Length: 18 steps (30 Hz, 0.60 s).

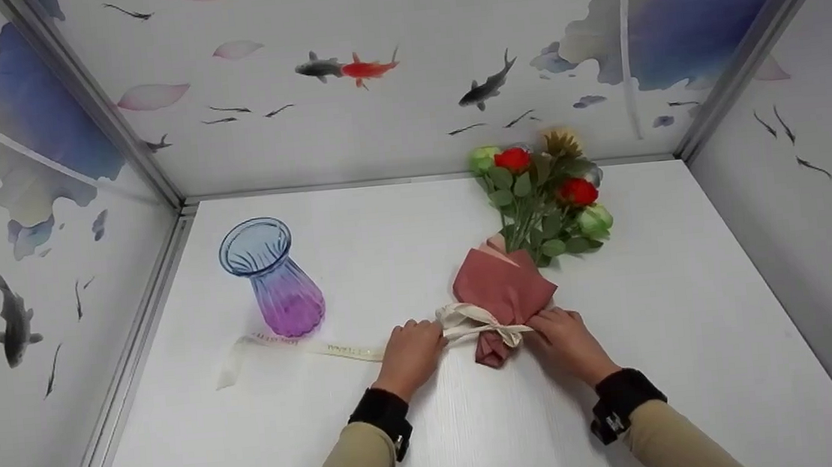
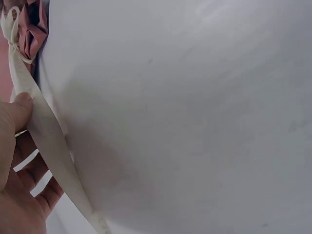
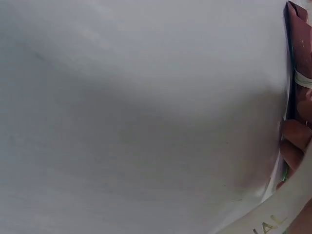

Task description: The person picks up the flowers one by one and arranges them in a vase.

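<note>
A bouquet of artificial flowers [image 1: 547,222], wrapped in dusky pink paper [image 1: 503,286], lies on the white table. A cream ribbon [image 1: 507,333] is looped and knotted around the narrow lower part of the wrapping. My left hand [image 1: 413,354] is left of the knot and pinches the ribbon; in the left wrist view the thumb presses on the ribbon band [image 2: 53,141]. Right of the knot, my right hand [image 1: 570,344] holds the other side of the ribbon with curled fingers. The right wrist view shows its fingers [image 3: 295,134] only partly, against the wrapping, with lettered ribbon [image 3: 273,214] passing below.
A blue-to-purple glass vase [image 1: 277,283] stands at the left of the table [image 1: 201,440]. The ribbon's long printed tail [image 1: 355,352] runs left in front of its base. Patterned panels [image 1: 407,129] enclose the back and both sides.
</note>
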Motion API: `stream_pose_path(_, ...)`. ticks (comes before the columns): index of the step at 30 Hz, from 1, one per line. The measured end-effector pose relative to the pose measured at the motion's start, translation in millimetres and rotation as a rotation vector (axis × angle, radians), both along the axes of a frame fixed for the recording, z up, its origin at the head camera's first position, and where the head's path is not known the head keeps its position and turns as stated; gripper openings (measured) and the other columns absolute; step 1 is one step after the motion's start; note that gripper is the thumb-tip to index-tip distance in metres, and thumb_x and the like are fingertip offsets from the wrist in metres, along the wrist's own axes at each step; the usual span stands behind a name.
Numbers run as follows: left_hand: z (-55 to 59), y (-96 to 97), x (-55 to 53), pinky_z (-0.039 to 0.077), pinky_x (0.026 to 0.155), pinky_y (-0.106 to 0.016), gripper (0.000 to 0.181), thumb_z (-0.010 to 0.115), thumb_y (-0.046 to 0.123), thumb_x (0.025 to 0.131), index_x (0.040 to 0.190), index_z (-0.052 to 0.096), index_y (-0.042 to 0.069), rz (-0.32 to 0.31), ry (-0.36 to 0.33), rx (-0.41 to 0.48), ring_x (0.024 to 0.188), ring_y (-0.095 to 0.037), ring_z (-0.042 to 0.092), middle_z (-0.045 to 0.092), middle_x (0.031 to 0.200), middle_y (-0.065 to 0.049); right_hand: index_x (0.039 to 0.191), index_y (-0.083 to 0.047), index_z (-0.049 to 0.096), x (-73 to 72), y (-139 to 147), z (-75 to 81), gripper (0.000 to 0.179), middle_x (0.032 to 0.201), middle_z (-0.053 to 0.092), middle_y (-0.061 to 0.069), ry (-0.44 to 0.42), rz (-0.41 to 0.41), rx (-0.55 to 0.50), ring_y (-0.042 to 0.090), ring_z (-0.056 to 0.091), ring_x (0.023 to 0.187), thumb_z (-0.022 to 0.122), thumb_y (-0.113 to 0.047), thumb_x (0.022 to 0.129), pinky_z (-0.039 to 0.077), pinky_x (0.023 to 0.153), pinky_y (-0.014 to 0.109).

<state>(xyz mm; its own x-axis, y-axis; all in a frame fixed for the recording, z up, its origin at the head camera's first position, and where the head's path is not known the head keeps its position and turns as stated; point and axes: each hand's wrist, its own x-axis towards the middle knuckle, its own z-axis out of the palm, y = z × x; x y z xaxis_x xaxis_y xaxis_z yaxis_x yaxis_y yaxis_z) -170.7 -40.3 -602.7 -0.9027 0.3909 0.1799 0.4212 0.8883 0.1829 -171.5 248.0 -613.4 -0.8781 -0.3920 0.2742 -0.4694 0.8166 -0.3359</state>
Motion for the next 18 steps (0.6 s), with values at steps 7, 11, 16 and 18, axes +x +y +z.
stream_pose_path(7, 0.6, -11.4, -3.4, 0.054, 0.069, -0.044, 0.016, 0.063, 0.022, 0.101, 0.093, 0.065, 0.007, 0.078, -0.04, 0.047, 0.081, -0.029, 0.065, 0.067, 0.084, -0.009, 0.086, -0.012, 0.06, 1.2, 1.9, 4.1, 0.014, 0.08, 0.065, 0.01, -0.097, -0.128, 0.03, 0.036, 0.063, 0.086, 0.064, -0.011, 0.099, 0.046, 0.088, 0.061)
stream_pose_path(11, -0.5, -20.0, -3.5, 0.055, 0.069, -0.045, 0.016, 0.063, 0.02, 0.101, 0.096, 0.065, 0.005, 0.12, -0.035, 0.053, 0.081, -0.03, 0.066, 0.067, 0.085, -0.011, 0.085, -0.012, 0.059, 1.1, 3.0, 4.7, 0.015, 0.08, 0.066, 0.01, -0.147, -0.174, 0.057, 0.037, 0.063, 0.085, 0.061, -0.011, 0.1, 0.044, 0.09, 0.062)
stream_pose_path(16, -4.8, -31.2, -2.6, 0.055, 0.066, -0.046, 0.013, 0.065, 0.015, 0.098, 0.095, 0.066, 0.002, 0.182, 0.014, 0.058, 0.078, -0.032, 0.067, 0.067, 0.084, -0.012, 0.083, -0.01, 0.056, 1.8, 7.7, 3.2, 0.017, 0.076, 0.066, 0.013, -0.134, -0.198, 0.097, 0.037, 0.066, 0.081, 0.06, -0.011, 0.1, 0.044, 0.086, 0.061)
stream_pose_path(18, -6.3, -36.1, -1.9, 0.055, 0.064, -0.047, 0.012, 0.065, 0.014, 0.097, 0.093, 0.066, 0.002, 0.205, 0.032, 0.057, 0.077, -0.033, 0.067, 0.067, 0.083, -0.013, 0.082, -0.01, 0.054, 2.2, 10.6, 2.0, 0.02, 0.073, 0.065, 0.013, -0.127, -0.212, 0.109, 0.037, 0.067, 0.079, 0.059, -0.011, 0.101, 0.044, 0.084, 0.06)
